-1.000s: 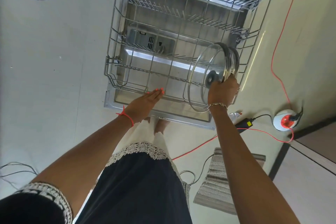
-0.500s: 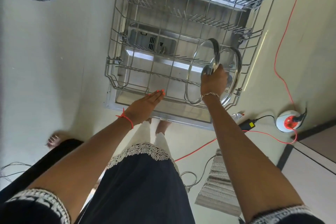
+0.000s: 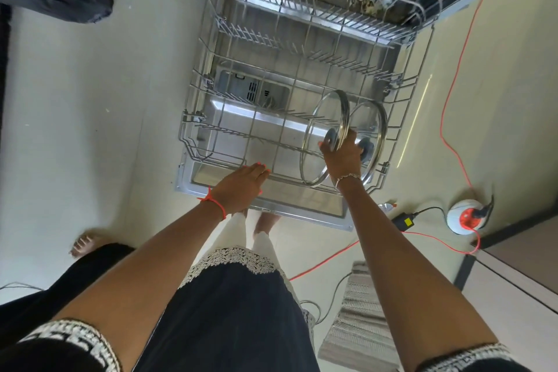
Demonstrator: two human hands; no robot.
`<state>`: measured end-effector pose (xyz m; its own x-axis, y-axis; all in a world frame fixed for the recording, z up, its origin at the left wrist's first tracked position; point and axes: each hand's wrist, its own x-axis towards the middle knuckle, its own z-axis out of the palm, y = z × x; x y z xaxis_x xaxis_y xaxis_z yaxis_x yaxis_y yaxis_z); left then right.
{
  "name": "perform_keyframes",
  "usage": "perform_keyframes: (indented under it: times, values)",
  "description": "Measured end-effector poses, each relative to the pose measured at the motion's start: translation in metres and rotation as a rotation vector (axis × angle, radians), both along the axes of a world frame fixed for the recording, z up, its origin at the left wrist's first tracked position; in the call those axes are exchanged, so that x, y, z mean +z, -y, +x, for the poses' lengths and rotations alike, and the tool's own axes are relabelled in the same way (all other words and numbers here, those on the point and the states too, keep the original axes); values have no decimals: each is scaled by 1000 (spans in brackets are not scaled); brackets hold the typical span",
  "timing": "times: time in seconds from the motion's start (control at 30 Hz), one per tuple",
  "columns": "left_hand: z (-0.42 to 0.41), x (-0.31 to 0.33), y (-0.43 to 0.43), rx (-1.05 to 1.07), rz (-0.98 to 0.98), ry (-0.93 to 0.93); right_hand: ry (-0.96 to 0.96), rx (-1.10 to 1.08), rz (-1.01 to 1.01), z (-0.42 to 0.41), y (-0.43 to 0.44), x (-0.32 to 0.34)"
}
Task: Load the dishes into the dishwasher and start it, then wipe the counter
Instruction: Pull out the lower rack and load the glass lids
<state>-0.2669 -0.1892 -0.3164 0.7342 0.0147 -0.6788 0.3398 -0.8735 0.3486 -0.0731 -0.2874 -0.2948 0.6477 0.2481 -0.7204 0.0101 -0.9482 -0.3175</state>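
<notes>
Lower rack (image 3: 193, 130) was pulled out over the open dishwasher door (image 3: 302, 208), with me standing at the door's near edge and looking straight down.

Right hand (image 3: 342, 160): fingers curled round the grey knob (image 3: 330, 139) of the left glass lid (image 3: 320, 118), gripping it. That lid stood on edge among the tines at the rack's right end, steel rim up. Thin bracelet (image 3: 347, 178) on that wrist.

The right glass lid (image 3: 379, 124) stood on edge just beside the first, between it and the rack's right wall, roughly parallel. Its own knob (image 3: 367, 145) showed past my knuckles. Could not tell whether the two lids touched.

Left hand (image 3: 241, 187): flat, fingers straight and together, holding nothing, fingertips at the rack's front rim left of the lids. Contact with the wire not clear. Red string (image 3: 216, 202) on that wrist. Hands well apart.

The rest of the lower rack showed only bare tines, with the detergent compartment (image 3: 250, 90) visible through the wires. Upper rack (image 3: 392, 30) was partly out above the far end.

On the floor to my right: orange cable (image 3: 447, 136) running to a white and red cable reel (image 3: 465, 217), a black adapter (image 3: 403, 220) with a yellow label, and a striped mat (image 3: 359, 320). Another person's bare foot (image 3: 83, 244) was at my left.
</notes>
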Motion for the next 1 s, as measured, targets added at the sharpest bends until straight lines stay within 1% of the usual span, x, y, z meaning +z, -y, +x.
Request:
perform_keyframes:
  times: [0.03, 0.1, 0.2, 0.27, 0.4, 0.53, 0.6, 0.77, 0.8, 1.0]
  values:
    - [2, 7, -3, 9, 11, 4, -19, 15, -5, -1, 1, 3]
    - [5, 22, -10, 39, 23, 23, -54, -38, 25, -2, 2, 10]
    - [7, 47, -24, 86, 31, 52, -26, -13, 57, -4, 0, 31]
    - [7, 63, -34, 113, 47, 82, -9, 81, 70, -7, -3, 50]
    - [1, 97, -53, 189, 90, 159, -1, 346, 67, -14, -16, 92]
    - [-6, 150, -74, 230, 183, 177, 61, 558, 80, -17, -42, 139]
    - [-11, 172, -85, 252, 191, 138, 72, 661, 79, -20, -54, 160]
    - [-28, 221, -109, 205, 323, 184, 110, 828, 103, -29, -91, 208]
    - [-33, 235, -116, 209, 361, 180, 127, 859, 109, -31, -103, 218]
    - [-53, 272, -175, 282, 503, 194, 160, 972, 131, -50, -173, 255]
